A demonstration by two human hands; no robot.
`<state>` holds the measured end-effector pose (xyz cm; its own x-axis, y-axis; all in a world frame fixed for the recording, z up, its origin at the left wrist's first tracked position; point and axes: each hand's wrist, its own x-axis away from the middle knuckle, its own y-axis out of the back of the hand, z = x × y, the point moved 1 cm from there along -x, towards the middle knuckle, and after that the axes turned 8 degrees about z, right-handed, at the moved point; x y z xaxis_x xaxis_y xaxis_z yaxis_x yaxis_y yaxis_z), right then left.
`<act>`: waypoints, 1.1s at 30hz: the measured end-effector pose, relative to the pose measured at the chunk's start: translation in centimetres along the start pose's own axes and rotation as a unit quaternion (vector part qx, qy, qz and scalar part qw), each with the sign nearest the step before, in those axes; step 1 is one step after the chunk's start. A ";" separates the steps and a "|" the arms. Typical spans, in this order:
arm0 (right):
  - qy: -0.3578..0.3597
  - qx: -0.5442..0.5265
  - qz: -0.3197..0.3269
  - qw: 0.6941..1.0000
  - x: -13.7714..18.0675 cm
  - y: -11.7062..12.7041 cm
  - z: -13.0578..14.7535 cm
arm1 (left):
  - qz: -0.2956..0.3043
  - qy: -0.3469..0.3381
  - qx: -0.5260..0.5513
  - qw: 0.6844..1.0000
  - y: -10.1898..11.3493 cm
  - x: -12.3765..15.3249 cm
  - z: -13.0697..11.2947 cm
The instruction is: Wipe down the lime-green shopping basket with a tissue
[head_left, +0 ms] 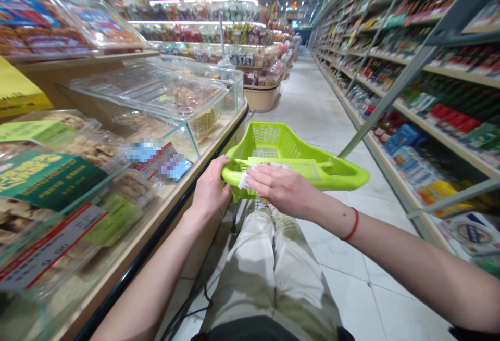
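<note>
1. Because the left hand [211,187] alone steadies the green cart [269,131], its grip curled around the left end of the handle [231,176], any loosening there could let the whole cart roll or swing under pressure from the other side.
2. The right hand [283,190] lies across the near edge of the handle, left of its middle, its grip closed over a white wipe [242,180] and pressing it to the plastic; the thumb is hidden. If the wipe is thin or damp, hard rubbing would probably tear or bunch it.
3. A clear-covered panel [312,169] sits along the handle just beside the right hand, so a stroke carried too far right could catch the wipe on its edge or lift the cover.
4. The left end of the handle stands near the front edge of the worktop [128,244]; if the cart swings that way, knuckles would likely be pinched against that edge.
5. Towards the cart's right corner slants a grey metal pole [385,106]; contact cannot be told, but a sideways shove might knock it.
6. On the floor [394,257], a dark cable [208,302] beside the person's legs could snag a foot.
</note>
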<state>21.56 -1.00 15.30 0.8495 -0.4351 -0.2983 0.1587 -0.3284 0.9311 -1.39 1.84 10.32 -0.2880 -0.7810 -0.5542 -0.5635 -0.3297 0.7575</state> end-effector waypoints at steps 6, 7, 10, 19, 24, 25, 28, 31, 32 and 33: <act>-0.014 -0.028 -0.020 0.999 -0.6 0.0 -0.2 | -0.008 -0.015 -0.003 1.000 0.1 0.1 0.5; -0.008 -0.030 -0.033 0.999 0.2 0.2 -0.4 | -0.009 -0.019 -0.004 1.000 0.1 0.1 0.6; 0.000 -0.040 -0.069 0.997 3.4 1.0 -1.3 | -0.012 -0.028 -0.004 1.000 0.2 0.1 0.8; -0.035 -0.043 -0.075 0.996 8.5 1.9 -2.8 | -0.003 -0.036 -0.038 0.999 0.4 0.2 0.2; -0.040 -0.043 -0.063 0.996 5.3 1.9 -2.3 | 0.012 -0.082 -0.091 0.992 0.8 0.0 -1.1; -0.051 -0.048 -0.049 0.996 4.5 1.9 -2.2 | 0.014 -0.085 -0.099 0.991 0.9 0.0 -1.2; -0.117 -0.072 0.003 0.990 1.7 1.9 -2.4 | 0.006 -0.098 -0.115 0.988 0.9 -0.1 -1.5; -0.220 -0.107 0.092 0.965 -1.3 2.0 -3.2 | -0.016 -0.124 -0.125 0.984 0.6 -0.1 -1.9; -0.245 -0.117 0.128 0.954 -2.3 2.1 -3.4 | -0.023 -0.133 -0.127 0.983 0.5 -0.1 -2.1; -0.274 -0.114 0.157 0.942 -3.2 2.3 -3.7 | -0.029 -0.141 -0.127 0.981 0.4 -0.1 -2.3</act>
<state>21.07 2.72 19.14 0.4954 -0.8687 -0.0054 0.1000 0.0509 0.9937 0.20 0.57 11.48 -0.4848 -0.5905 -0.6452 -0.3846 -0.5187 0.7636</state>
